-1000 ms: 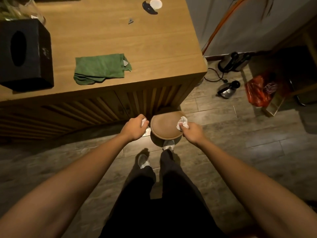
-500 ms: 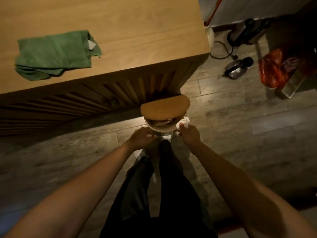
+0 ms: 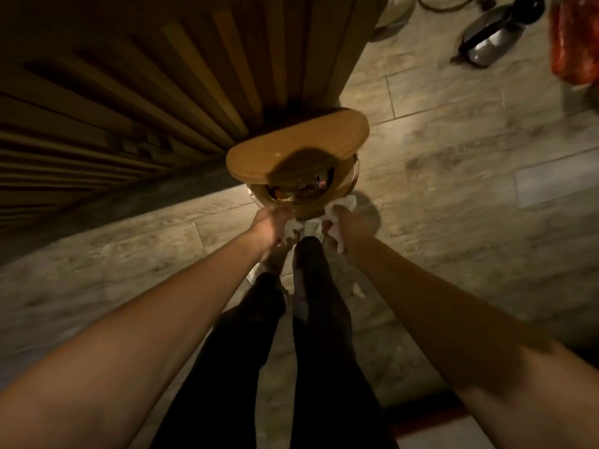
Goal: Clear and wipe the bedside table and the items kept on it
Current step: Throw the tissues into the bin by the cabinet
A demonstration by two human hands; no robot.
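A small round bin (image 3: 308,207) stands on the floor against the slatted front of the bedside table (image 3: 136,92). Its brown wooden lid (image 3: 298,147) is tilted up and rubbish shows inside. My left hand (image 3: 270,223) is at the bin's near rim, closed on a crumpled white tissue (image 3: 291,226). My right hand (image 3: 348,228) is at the rim's right side, closed on another white tissue (image 3: 340,210). My dark trouser legs and feet are just below the bin.
A metal kettle (image 3: 499,30) lies on the wooden floor at the upper right, with a red plastic bag (image 3: 575,40) beside it at the frame edge. The table's top is out of view.
My head has tipped down and closer, so the tabletop and green cloth left the view. The bin's lid went from shut to tilted open. Both hands dropped to the bin's rim.
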